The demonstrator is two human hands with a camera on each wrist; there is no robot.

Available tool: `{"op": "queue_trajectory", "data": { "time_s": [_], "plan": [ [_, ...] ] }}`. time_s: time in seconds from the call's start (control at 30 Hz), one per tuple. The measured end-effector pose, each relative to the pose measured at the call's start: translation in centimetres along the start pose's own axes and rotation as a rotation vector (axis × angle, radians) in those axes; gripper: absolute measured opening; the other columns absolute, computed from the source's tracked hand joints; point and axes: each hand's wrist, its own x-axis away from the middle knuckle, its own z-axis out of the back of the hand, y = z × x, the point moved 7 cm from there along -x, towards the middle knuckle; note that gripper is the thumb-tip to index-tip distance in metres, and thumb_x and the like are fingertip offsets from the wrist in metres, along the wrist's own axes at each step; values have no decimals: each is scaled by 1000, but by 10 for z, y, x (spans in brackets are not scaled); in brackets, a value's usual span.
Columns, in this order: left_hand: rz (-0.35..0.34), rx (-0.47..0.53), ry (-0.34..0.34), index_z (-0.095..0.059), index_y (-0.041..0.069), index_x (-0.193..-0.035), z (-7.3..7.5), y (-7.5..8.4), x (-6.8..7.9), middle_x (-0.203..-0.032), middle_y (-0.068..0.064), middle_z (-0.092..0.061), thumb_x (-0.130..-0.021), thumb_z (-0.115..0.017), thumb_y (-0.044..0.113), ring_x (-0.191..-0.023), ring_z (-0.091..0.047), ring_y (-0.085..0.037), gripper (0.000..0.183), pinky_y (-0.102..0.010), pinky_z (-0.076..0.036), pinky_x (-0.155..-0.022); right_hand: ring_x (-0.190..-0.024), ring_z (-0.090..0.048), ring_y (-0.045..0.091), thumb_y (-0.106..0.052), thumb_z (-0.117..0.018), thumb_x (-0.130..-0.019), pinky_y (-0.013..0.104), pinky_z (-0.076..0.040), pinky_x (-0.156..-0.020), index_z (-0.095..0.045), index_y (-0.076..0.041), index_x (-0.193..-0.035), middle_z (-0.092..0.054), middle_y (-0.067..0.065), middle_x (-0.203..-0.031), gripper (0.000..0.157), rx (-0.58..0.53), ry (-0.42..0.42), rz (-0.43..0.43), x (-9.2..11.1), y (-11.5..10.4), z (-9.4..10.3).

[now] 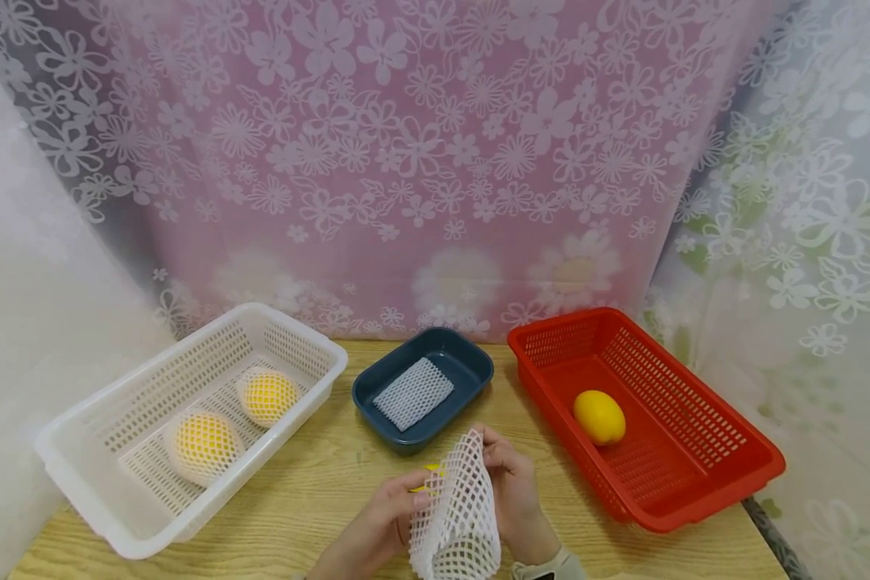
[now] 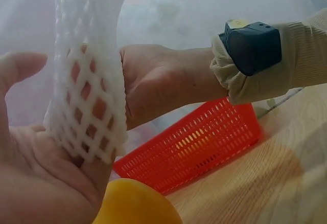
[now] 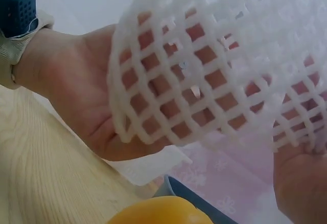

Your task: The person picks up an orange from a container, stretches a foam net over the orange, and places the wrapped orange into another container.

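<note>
A white foam fruit net (image 1: 458, 507) is stretched between both hands at the table's front, its wide mouth toward me. My left hand (image 1: 386, 511) holds its left side; some fingers show through the mesh in the left wrist view. My right hand (image 1: 513, 491) grips the right side near the narrow top. Behind the net lies a yellow fruit (image 2: 135, 206), mostly hidden from the head view. Another yellow fruit (image 1: 599, 417) lies bare in the red basket (image 1: 696, 379). Two netted yellow fruits (image 1: 206, 445) sit in the white basket (image 1: 145, 379).
A dark blue tray (image 1: 471, 387) stands at the middle back with flat white foam nets (image 1: 413, 393) in it. The white basket is at the left and the red one at the right of the wooden table (image 1: 312, 491). A flowered pink curtain (image 1: 420, 161) hangs behind.
</note>
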Motion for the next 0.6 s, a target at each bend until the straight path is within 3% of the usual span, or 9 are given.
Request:
{"op": "queue_trajectory", "data": {
  "time_s": [0.1,0.17,0.43,0.53,0.6],
  "plan": [
    [6,-3,-17,-67,14,-120,0,-2,0,-110,2,-70,-100,-38,7,-98,-66,-8,36,-24,-53,-84,-68,-56,8,9,-14,-83,20,-40,-60,-59,-8,-93,-59,-4,-79,49,34,15,-19,0,1,3],
    [-16,15,8,-69,14,-116,2,0,0,-108,2,-70,-102,-37,6,-97,-66,-7,36,-23,-53,-84,-67,-56,8,9,-15,-84,20,-41,-60,-59,-7,-94,-59,-3,-79,48,57,26,-56,1,3,5],
    [-141,254,145,-62,13,-117,22,18,0,-111,2,-62,-108,-32,11,-104,-57,-7,31,-22,-47,-93,-84,-63,7,-7,-28,-99,21,-53,-76,-69,-10,-112,-68,-2,-99,43,174,35,-358,12,24,17],
    [-124,260,210,-61,14,-113,31,20,-1,-106,3,-61,-108,-33,13,-99,-57,-7,29,-21,-48,-89,-87,-64,7,-11,-33,-102,22,-53,-79,-69,-13,-115,-69,-2,-102,38,239,46,-409,15,29,22],
    [-85,236,296,-61,15,-111,39,19,-1,-106,4,-60,-107,-38,15,-98,-56,-7,23,-21,-47,-90,-90,-63,9,-14,-37,-103,22,-52,-82,-68,-14,-117,-68,-2,-105,33,268,121,-417,17,29,29]
  ]
}}
